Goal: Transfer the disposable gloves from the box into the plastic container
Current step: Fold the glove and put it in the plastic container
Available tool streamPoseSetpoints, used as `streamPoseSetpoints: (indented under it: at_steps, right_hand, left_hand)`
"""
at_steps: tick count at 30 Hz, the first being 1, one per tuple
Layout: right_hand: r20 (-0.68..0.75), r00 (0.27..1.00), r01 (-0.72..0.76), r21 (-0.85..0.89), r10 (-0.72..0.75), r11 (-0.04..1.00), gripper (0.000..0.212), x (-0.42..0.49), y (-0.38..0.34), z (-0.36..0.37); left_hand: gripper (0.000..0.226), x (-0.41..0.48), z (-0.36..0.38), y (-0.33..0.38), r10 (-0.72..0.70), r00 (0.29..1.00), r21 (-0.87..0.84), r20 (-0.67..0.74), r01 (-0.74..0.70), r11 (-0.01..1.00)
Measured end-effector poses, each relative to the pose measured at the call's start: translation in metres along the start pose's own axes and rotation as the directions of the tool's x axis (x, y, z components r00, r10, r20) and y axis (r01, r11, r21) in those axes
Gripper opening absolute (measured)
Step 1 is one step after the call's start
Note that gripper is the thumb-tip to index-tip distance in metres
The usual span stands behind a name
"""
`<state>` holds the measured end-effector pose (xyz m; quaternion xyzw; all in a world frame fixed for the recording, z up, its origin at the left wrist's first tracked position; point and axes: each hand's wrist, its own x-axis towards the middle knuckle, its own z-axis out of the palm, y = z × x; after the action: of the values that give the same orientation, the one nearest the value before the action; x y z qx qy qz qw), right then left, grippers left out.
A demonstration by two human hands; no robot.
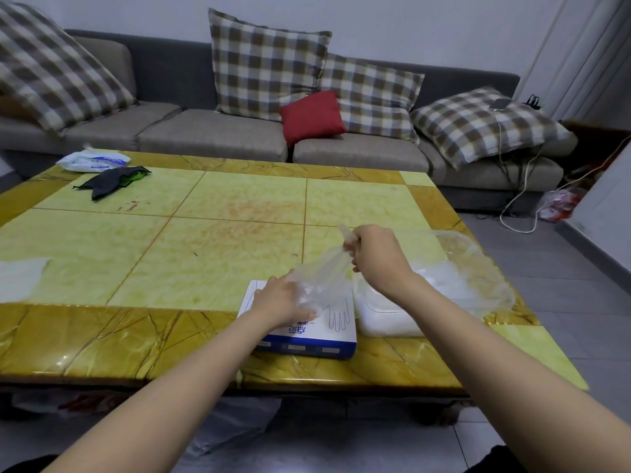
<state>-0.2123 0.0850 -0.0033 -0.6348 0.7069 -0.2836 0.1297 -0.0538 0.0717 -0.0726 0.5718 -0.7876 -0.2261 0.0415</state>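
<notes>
**A clear glove stretched between two hands above its box**

We see a thin, transparent disposable glove (324,274) stretched between two bare hands. It hangs over a blue and white box (307,339) near the front edge of a yellow bench (205,240). The right hand (375,256) pinches the glove's upper end, fingers curled around the film. The left hand (281,298) lies on the box top, at 7 o'clock from the right hand. Its fingers rest against the glove's crumpled lower end; we cannot tell whether they grip the film or only press it down. The plastic container (491,268), clear and open, sits just beside the box at 3 o'clock. A pale heap (389,322) that we take for gloves already lies in it.

We judge the glove to be almost weightless, limp, slippery and clingy, so it may drag its neighbours out of the box. A pinch at one end, as here, with the box held down, should suit it best.
</notes>
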Motion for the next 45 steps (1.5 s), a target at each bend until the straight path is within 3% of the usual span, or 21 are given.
streamPoseSetpoints:
  at_steps: [6,9,14,16,23,28,32,35,37,42,44,45]
  right_hand:
    - [-0.008,1.0,-0.013,-0.014,0.013,1.0,0.021,-0.005,0.013,-0.013]
    - [-0.002,1.0,-0.003,0.031,0.003,1.0,0.022,-0.012,0.018,-0.012]
    - [0.007,0.997,-0.08,0.205,0.08,0.976,0.018,-0.014,0.024,-0.012]
    - [0.006,0.992,-0.122,0.266,0.125,0.956,0.019,-0.016,0.024,-0.012]
    - [-0.133,0.991,0.037,0.132,-0.02,0.991,0.034,-0.032,0.012,-0.007]
    - [0.128,0.976,0.172,0.039,-0.175,0.984,0.05,-0.043,0.002,0.011]
    - [0.068,0.98,0.181,0.094,-0.188,0.979,0.009,-0.041,0.005,0.013]
    - [0.062,0.986,0.148,0.062,-0.152,0.987,0.015,-0.039,0.01,0.01]
    - [0.075,0.985,0.146,0.095,-0.154,0.985,0.019,-0.039,0.012,0.008]
    - [0.282,0.92,0.266,0.055,-0.27,0.962,0.07,-0.048,0.01,0.009]
    - [0.226,0.934,0.279,0.012,-0.275,0.96,0.074,-0.049,0.009,0.01]
    - [0.181,0.944,0.278,0.001,-0.274,0.96,0.066,-0.048,0.009,0.012]
  left_hand:
    - [0.063,0.004,-0.007,0.001,0.04,0.998,-0.034,0.052,-0.039,0.999]
    - [0.071,0.006,-0.013,0.0,0.053,0.995,-0.176,0.087,-0.037,0.984]
    - [0.014,0.007,-0.021,0.008,0.035,0.971,-0.28,-0.235,-0.102,0.955]
    - [0.017,0.008,-0.026,0.006,0.005,0.943,-0.252,-0.331,-0.094,0.963]
    - [0.017,0.002,-0.035,0.011,-0.027,0.947,-0.333,-0.319,-0.085,0.939]
    - [0.021,-0.005,-0.037,0.027,0.026,0.957,-0.389,-0.288,-0.141,0.91]
    - [0.02,-0.012,-0.04,0.033,0.031,0.958,-0.432,-0.286,-0.158,0.888]
    - [0.025,-0.017,-0.044,0.03,0.02,0.953,-0.449,-0.301,-0.16,0.879]
    - [0.01,-0.016,-0.046,0.027,0.003,0.958,-0.501,-0.287,-0.153,0.852]
    - [0.016,-0.017,-0.05,0.028,-0.027,0.966,-0.582,-0.257,-0.132,0.802]
    - [0.017,-0.02,-0.05,0.031,-0.024,0.971,-0.597,-0.237,-0.126,0.793]
    - [0.017,-0.02,-0.05,0.031,-0.017,0.974,-0.598,-0.226,-0.124,0.792]
